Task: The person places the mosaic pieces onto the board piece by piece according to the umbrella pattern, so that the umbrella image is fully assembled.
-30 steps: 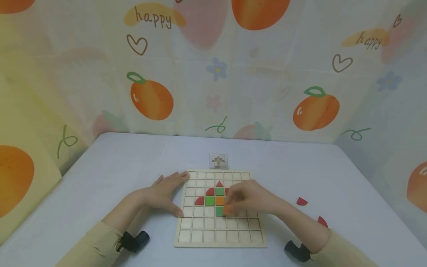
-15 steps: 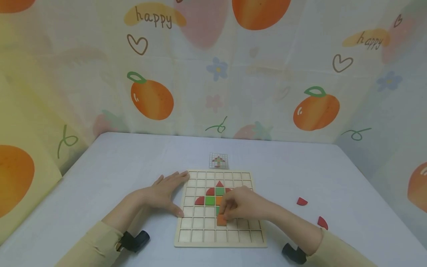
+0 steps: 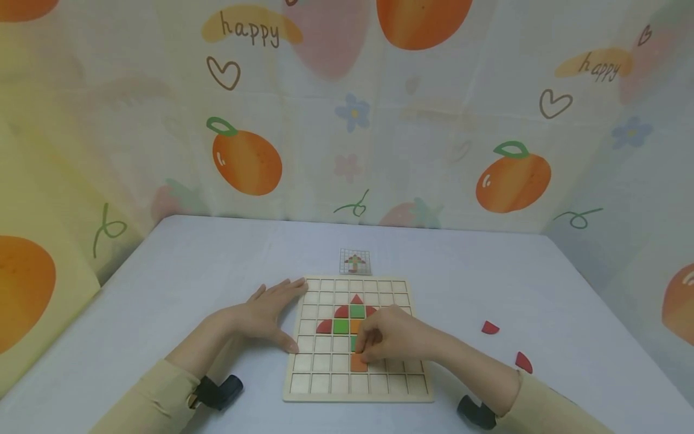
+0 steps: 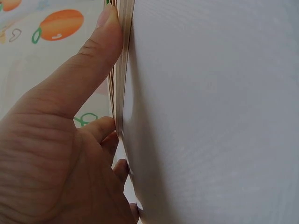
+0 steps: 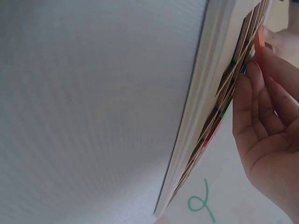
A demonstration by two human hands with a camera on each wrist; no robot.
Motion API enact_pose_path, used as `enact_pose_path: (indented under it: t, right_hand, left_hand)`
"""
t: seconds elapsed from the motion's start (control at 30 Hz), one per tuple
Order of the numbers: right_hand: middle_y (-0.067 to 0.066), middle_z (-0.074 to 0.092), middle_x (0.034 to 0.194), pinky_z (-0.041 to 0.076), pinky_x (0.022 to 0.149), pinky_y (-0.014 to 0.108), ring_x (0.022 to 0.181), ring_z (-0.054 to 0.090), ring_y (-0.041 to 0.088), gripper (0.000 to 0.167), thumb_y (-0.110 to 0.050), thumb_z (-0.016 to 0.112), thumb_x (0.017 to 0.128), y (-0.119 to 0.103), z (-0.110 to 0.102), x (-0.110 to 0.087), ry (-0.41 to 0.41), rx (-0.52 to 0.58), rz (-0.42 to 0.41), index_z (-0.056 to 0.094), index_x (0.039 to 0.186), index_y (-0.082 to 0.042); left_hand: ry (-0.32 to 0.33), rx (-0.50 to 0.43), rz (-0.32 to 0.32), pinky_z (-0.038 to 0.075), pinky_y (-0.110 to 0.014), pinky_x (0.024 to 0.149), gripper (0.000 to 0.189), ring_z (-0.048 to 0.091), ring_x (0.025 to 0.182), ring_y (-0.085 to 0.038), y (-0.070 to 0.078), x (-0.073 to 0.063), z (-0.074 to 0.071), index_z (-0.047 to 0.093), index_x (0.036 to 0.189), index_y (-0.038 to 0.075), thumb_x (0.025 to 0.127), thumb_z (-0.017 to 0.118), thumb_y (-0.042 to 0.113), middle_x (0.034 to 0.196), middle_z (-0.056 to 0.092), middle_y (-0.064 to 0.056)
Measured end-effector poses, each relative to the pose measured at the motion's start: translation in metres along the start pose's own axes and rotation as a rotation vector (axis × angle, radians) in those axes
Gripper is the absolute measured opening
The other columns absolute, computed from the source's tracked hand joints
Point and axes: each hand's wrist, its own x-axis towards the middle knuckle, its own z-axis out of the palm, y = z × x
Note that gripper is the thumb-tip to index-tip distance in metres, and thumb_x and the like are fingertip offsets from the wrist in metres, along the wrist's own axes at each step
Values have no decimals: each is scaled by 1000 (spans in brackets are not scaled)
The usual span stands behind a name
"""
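Note:
A wooden grid board (image 3: 322, 384) lies flat on the white table. My right hand (image 3: 401, 334) pinches an orange square tile (image 3: 358, 363) over a cell below the centre. In the right wrist view that tile (image 5: 259, 46) stands tilted against the board, held between thumb and finger. Set in cells above are a red triangle (image 3: 356, 299), green squares (image 3: 341, 326), another orange square (image 3: 355, 326) and red quarter-circles (image 3: 341, 311); my right hand covers part of this pattern. My left hand (image 3: 257, 316) is spread at the board's left edge, thumb and fingertips touching it.
Beyond the board's far edge lies a small card (image 3: 355, 261) printed with a coloured grid figure. Two loose red quarter-circles (image 3: 490, 327) are on the table, right of the board. A fruit-patterned cloth (image 3: 406, 132) stands behind the table (image 3: 217, 247).
My right hand has brought the orange square toward me, from beside the lower green square to the cell below it. The left hand stays at the board's edge.

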Motion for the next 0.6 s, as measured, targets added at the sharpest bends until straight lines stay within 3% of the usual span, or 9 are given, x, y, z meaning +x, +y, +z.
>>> enact_pose_path:
  t: [0.6]
  right_hand:
    - [-14, 71, 80, 53, 69, 17, 72, 60, 0, 6, -15, 75, 85, 2, -7, 0, 27, -37, -9, 76, 88, -20]
  left_hand:
    - [2, -8, 1, 2, -73, 119, 119, 12, 155, -39, -4, 2, 2, 25, 157, 10, 64, 86, 53, 168, 18, -7]
